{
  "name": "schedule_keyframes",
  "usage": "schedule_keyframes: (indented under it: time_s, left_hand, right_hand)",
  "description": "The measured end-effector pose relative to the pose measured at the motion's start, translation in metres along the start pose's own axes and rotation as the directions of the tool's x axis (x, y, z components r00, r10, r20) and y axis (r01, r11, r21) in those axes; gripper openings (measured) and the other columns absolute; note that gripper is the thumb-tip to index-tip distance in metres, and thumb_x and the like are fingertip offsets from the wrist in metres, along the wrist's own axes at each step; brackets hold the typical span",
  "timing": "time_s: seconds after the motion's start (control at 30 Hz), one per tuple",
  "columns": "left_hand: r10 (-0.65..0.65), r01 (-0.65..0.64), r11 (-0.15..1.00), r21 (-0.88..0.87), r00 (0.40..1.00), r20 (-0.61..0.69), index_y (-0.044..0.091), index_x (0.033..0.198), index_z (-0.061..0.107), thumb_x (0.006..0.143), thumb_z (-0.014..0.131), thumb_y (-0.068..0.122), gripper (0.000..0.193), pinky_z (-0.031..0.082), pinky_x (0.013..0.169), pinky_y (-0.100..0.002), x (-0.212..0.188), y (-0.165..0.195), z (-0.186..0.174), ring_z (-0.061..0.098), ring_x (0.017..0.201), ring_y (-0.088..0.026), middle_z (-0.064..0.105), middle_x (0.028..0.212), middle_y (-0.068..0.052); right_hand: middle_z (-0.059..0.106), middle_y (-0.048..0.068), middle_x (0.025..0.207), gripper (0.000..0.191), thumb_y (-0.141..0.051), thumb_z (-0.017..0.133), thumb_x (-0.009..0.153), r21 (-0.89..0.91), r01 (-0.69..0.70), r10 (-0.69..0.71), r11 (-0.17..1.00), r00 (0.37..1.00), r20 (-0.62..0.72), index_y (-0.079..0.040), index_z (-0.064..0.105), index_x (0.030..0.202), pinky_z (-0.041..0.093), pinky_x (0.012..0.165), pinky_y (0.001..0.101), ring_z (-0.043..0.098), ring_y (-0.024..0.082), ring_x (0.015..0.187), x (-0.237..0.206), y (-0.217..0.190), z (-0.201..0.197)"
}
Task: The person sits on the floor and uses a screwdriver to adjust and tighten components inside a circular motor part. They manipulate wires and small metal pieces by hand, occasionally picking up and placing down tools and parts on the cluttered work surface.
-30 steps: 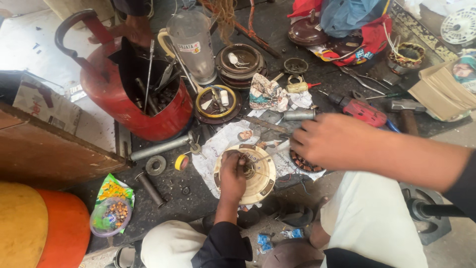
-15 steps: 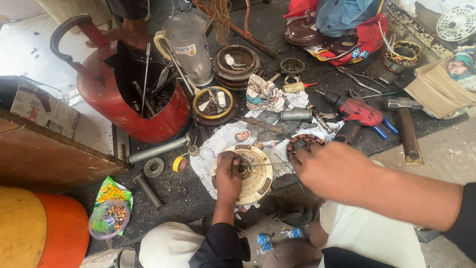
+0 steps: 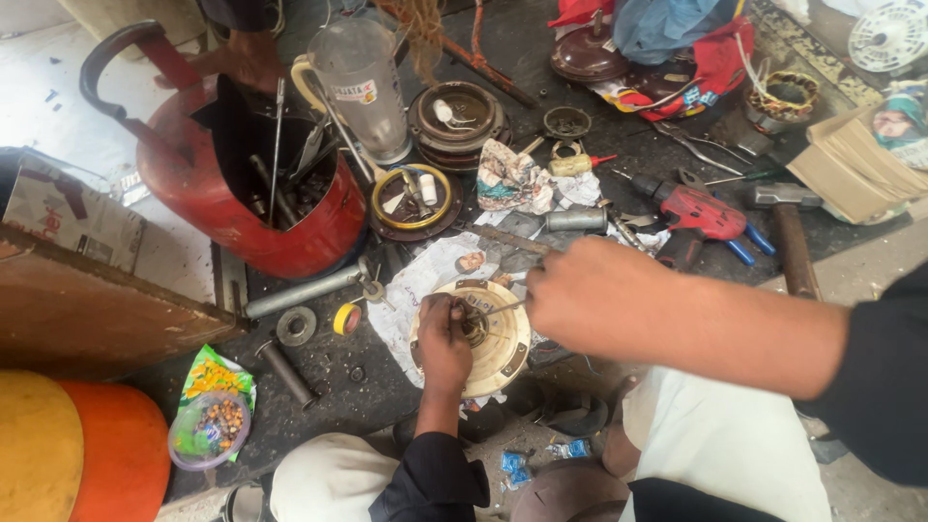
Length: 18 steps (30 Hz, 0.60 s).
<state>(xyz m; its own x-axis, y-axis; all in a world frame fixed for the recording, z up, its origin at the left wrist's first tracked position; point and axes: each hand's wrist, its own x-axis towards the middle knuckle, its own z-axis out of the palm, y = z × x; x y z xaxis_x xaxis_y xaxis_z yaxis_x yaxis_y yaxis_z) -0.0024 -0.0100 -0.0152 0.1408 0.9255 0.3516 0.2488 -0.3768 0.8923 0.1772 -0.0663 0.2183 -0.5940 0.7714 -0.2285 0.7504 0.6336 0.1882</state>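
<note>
two hands on one cream round housing (image 3: 493, 353)
our left hand (image 3: 445, 343) presses its nine o'clock side; our right hand (image 3: 590, 295) pinches one thin metal tool (image 3: 498, 309).

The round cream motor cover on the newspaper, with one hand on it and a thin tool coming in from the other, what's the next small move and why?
Probably ease the thin tool a little further into the hub. The left hand rests on the round cream cover, steadying it, and the right hand holds the tool with its tip at the dark centre. Whether the tip has seated is too small to tell.
</note>
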Motion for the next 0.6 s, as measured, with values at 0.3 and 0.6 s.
schedule_keyframes:
  time_s: [0.3,0.6]
  left_hand:
    - [0.032,-0.032,0.999,0.026,0.999,0.015,-0.005,0.096,0.063,0.096,0.052,-0.004,0.011,0.049,0.077,-0.041,-0.002,0.0,0.0,0.06,0.085,-0.037,0.059,0.095,-0.019]
    - [0.018,-0.018,1.0,0.01,1.0,0.026,-0.005,0.095,0.063,0.096,0.051,-0.005,0.011,0.049,0.076,-0.041,-0.002,0.004,-0.001,0.06,0.083,-0.035,0.059,0.094,-0.019]
  right_hand:
    - [0.07,0.016,0.092,0.018,-0.012,0.068,0.073,-0.013,-0.095,0.096,0.995,0.993,0.066,-0.002,0.073,0.087,0.059,0.068,0.0433,0.072,0.034,0.086,-0.013,-0.017,-0.005]
    - [0.07,0.014,0.097,0.018,-0.011,0.068,0.072,0.091,-0.171,0.161,0.981,0.981,0.11,-0.004,0.073,0.089,0.06,0.068,0.0449,0.072,0.034,0.09,-0.018,-0.008,-0.007]
